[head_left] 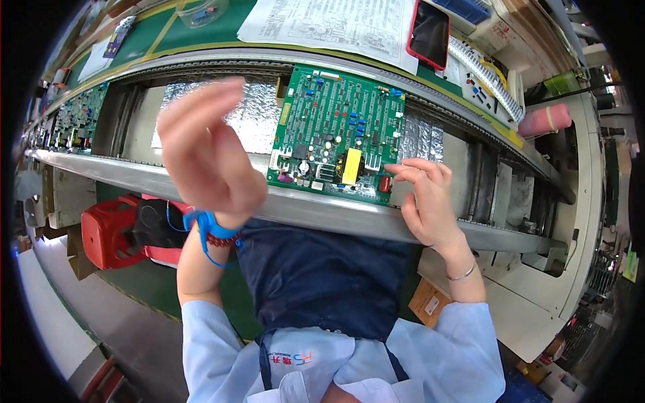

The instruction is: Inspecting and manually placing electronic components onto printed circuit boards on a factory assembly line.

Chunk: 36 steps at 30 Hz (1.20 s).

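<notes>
A green circuit board (336, 114) packed with components lies across the metal rails in front of me. Toward its near edge sit a yellow-wrapped transformer (351, 166) and a red block-shaped component (385, 184). My right hand (428, 198) is at the board's near right corner, fingers bent and thumb apart. Its index fingertip is by the red component; whether it touches cannot be made out. My left hand (208, 151) is raised left of the board, slightly blurred, with fingers partly bent and nothing visible in them. A blue strap (208, 225) circles that wrist.
Conveyor rails (322, 209) run left to right, with another populated board (77, 121) at far left. Beyond them lie printed sheets (329, 27), a red-cased phone (428, 33) and a tray of small parts (480, 91). A pink roll (544, 121) sits at right, a red stool (107, 232) below left.
</notes>
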{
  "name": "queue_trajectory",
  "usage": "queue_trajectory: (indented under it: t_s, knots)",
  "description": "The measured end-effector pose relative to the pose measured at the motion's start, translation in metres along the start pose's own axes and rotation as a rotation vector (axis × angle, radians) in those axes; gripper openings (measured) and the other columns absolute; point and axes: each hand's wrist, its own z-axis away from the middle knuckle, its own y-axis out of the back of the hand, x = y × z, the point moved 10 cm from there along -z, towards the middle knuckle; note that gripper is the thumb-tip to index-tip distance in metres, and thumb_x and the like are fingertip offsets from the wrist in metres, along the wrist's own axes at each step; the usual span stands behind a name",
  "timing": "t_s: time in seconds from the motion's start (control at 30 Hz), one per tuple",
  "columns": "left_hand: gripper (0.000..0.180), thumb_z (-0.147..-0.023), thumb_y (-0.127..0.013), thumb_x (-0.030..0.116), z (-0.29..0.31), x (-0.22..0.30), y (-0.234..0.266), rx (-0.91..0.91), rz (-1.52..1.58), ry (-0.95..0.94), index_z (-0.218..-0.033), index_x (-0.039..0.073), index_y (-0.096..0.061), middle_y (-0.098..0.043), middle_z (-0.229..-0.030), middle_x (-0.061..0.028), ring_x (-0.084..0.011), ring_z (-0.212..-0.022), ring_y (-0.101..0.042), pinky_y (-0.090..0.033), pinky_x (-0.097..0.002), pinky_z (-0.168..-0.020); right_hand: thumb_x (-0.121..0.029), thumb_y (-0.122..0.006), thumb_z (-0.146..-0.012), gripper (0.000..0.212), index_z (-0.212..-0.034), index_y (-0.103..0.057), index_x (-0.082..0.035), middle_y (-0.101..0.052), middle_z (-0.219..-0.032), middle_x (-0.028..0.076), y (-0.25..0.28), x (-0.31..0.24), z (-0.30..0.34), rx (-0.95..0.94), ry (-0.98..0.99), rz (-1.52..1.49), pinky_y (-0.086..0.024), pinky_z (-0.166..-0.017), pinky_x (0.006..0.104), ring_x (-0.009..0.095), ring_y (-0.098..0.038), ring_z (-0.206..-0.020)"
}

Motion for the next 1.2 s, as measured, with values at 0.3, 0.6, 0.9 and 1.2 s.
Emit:
queue_trajectory:
  t_s: [0.3,0.6,0.9,1.2]
  knots:
    - [0.019,-0.09,-0.041,-0.001,-0.023,-0.086,-0.009,0.08,-0.079,0.051,-0.1,-0.003,-0.057,-0.061,-0.096,-0.0101,-0.0145,-0.083,-0.057,-0.046,-0.0252,-0.077,0.0,-0.05,-0.066,0.034,-0.099,-0.054,-0.007,-0.061,-0.113,0.003,0.003,-0.002,-0.004,-0.029,-0.018,0.063,-0.028,-0.094,0.0405,0.024,-0.052,-0.108]
    - [0.018,-0.091,-0.041,0.001,0.007,-0.134,-0.005,-0.029,-0.216,0.208,-0.1,-0.001,-0.057,-0.058,-0.096,-0.0057,-0.0104,-0.083,-0.053,-0.043,-0.0225,-0.077,0.0,-0.051,-0.063,0.037,-0.099,-0.052,-0.008,-0.061,-0.117,0.005,-0.001,-0.031,-0.007,-0.016,0.126,0.048,-0.026,-0.098,0.0402,0.023,-0.05,-0.113]
    - [0.017,-0.091,-0.043,0.003,0.007,-0.137,-0.007,-0.024,-0.079,0.303,-0.099,0.0,-0.057,-0.056,-0.098,-0.0053,-0.0106,-0.081,-0.051,-0.041,-0.0226,-0.072,0.007,-0.053,-0.062,0.034,-0.093,-0.052,-0.005,-0.063,-0.112,0.006,-0.001,-0.028,-0.014,-0.003,0.068,-0.03,-0.038,-0.092,0.0391,0.021,-0.057,-0.105]
    - [0.019,-0.092,-0.042,0.003,0.008,-0.143,-0.007,-0.028,-0.1,0.326,-0.101,0.0,-0.058,-0.058,-0.093,-0.004,-0.0078,-0.079,-0.05,-0.041,-0.0199,-0.07,0.01,-0.052,-0.063,0.032,-0.093,-0.05,-0.004,-0.062,-0.11,0.009,0.005,-0.031,-0.015,0.084,0.092,-0.057,-0.043,-0.084,0.0375,0.025,-0.059,-0.101]
